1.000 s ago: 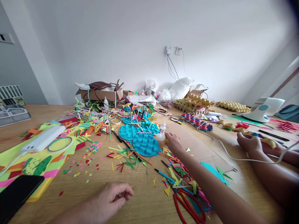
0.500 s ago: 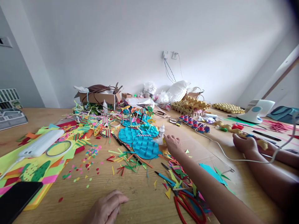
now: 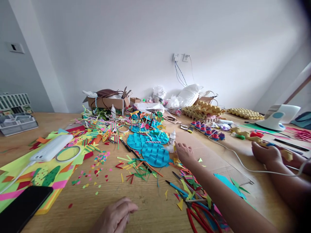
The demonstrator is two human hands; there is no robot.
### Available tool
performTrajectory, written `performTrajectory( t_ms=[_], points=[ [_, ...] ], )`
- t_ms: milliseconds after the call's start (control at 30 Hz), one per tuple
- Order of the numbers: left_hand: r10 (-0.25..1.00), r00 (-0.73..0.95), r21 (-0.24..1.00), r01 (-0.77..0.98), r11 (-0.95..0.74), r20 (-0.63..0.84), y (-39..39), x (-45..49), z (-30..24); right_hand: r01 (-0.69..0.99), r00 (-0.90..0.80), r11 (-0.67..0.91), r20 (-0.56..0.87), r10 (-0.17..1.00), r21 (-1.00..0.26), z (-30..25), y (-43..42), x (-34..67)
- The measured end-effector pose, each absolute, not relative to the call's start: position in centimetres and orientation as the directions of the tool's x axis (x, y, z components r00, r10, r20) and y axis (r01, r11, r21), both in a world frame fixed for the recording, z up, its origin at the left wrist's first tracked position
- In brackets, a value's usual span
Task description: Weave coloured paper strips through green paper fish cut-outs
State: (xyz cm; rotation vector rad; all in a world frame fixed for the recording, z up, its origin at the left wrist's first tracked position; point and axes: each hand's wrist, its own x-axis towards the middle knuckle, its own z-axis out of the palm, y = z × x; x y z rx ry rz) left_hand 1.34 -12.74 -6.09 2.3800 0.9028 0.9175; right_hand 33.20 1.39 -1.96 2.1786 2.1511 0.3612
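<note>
My right hand (image 3: 184,152) reaches forward over the table, palm down, with its fingers stretched out. Its fingertips are next to a white glue bottle (image 3: 172,138) that stands upright and a small white nozzle-like piece (image 3: 169,149) low beside it. Whether they touch that piece I cannot tell. Just left of these lie blue round paper pieces (image 3: 155,155) with raised scales. My left hand (image 3: 118,215) rests on the bare wood near the front edge, fingers loosely curled together, nothing visible in them. Red-handled scissors (image 3: 200,216) lie under my right forearm among paper scraps.
At the right, another person's hands (image 3: 269,152) hold a piece of egg carton (image 3: 286,155); a white cable (image 3: 233,155) runs past them. Left are a phone (image 3: 26,202), a white power bank (image 3: 52,148) and a tape roll (image 3: 68,153). Egg trays (image 3: 202,110) stand behind.
The view has turned slightly left, so everything sits a little further right in it. Both my hands keep nearly the same place on the table.
</note>
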Motion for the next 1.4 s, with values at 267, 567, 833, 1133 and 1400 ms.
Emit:
performTrajectory(
  t_ms=[267, 567, 833, 1133, 1400],
  points=[
    [0.652, 0.579, 0.579, 0.342, -0.740, 0.490, -12.6, 1.2, -6.1, 0.983, -0.039, -0.003, 0.221, 0.974, 0.184, -0.2, -0.5, 32.1],
    [0.642, 0.607, 0.495, 0.421, -0.760, 0.469, -11.2, 0.8, -0.4, 0.829, -0.506, 0.558, 0.467, 0.725, 0.032, 2.1, -8.0, 24.7],
    [0.775, 0.341, 0.517, 0.594, -0.617, 0.532, -6.6, -0.1, 2.2, 0.636, -0.608, 0.769, 0.572, 0.551, -0.063, 0.7, -12.0, 19.7],
    [0.894, 0.100, 0.797, 0.420, -0.435, 0.436, -5.1, -2.5, 1.5, 0.485, -0.556, 0.873, 0.753, 0.354, -0.052, -4.3, -12.0, 17.9],
    [0.896, -0.360, 0.965, 0.105, -0.239, 0.261, 0.2, -8.1, 1.9, 0.483, -0.591, 0.866, 0.682, 0.431, -0.128, -4.9, -12.8, 17.9]
  ],
)
